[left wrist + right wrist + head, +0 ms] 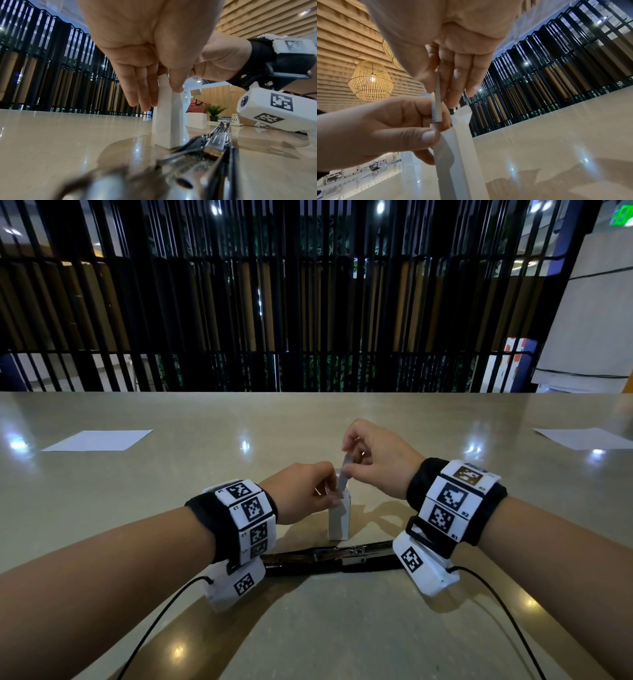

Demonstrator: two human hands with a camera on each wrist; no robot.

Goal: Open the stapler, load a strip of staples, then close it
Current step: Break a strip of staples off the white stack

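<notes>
A small white staple box (339,520) stands upright on the beige table, its top flap open. My left hand (308,491) grips the box near its top between thumb and fingers (175,83). My right hand (370,457) pinches a grey strip of staples (343,478) and holds it upright, its lower end at the box mouth; the right wrist view shows the staple strip (436,106) above the box (458,142). The black and silver stapler (329,558) lies swung open flat on the table just in front of both wrists, its metal channel (217,140) facing up.
A white paper sheet (97,440) lies at the far left of the table and another sheet (582,438) at the far right. A black slatted fence (308,302) runs behind the table's far edge. Thin black cables (164,621) trail from both wrist cameras.
</notes>
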